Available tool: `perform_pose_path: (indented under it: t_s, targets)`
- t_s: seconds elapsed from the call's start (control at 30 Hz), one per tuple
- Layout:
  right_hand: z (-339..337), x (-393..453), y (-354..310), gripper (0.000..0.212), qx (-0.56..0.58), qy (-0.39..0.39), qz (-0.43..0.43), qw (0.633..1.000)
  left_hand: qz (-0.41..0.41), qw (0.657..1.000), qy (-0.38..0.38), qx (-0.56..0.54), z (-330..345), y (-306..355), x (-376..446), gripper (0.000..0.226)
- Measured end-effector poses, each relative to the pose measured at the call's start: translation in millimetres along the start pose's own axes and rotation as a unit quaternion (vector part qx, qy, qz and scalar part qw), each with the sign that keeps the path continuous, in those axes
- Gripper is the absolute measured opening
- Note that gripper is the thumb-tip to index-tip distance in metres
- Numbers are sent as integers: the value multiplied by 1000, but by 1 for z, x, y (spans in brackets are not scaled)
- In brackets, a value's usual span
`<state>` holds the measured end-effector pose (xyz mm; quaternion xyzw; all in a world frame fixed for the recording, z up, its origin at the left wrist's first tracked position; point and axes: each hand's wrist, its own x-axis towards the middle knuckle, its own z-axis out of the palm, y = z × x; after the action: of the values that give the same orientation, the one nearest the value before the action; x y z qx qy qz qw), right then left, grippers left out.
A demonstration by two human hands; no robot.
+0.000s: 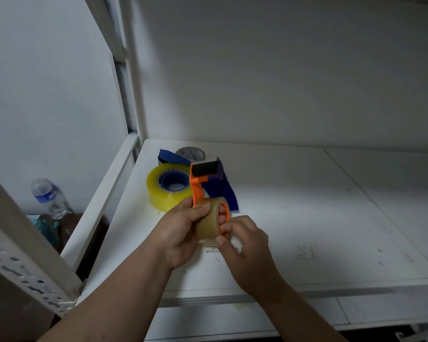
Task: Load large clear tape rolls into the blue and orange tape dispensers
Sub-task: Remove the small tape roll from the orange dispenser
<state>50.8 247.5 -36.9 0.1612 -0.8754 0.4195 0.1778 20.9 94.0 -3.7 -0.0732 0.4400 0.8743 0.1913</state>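
Both hands grip the tape roll (208,219); bottle label (45,195) unreadable.

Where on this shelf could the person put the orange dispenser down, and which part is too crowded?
Bare shelf surface runs right of the hands to the far edge, and along the back wall. The back left corner is crowded: yellow tape roll, blue dispenser and grey roll sit together there. The left hand and right hand hold the orange dispenser.

Dim, bluish wide-angle view with bowed edges, soft blur, brighter patch on the white shelf (307,193).
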Motion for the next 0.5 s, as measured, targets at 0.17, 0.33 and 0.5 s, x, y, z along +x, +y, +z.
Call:
perform_pose_path:
  t_s: [0.17,0.33,0.5]
  targets:
    - [-16,22,4,16,123,121,201,964,27,997,-38,60,-8,-4,-11,38]
    - [-28,43,1,34,80,-30,263,961,27,994,-46,100,-15,-3,-19,40]
    - [-34,46,-20,26,180,-187,232,938,22,992,-48,111,-21,2,-28,43]
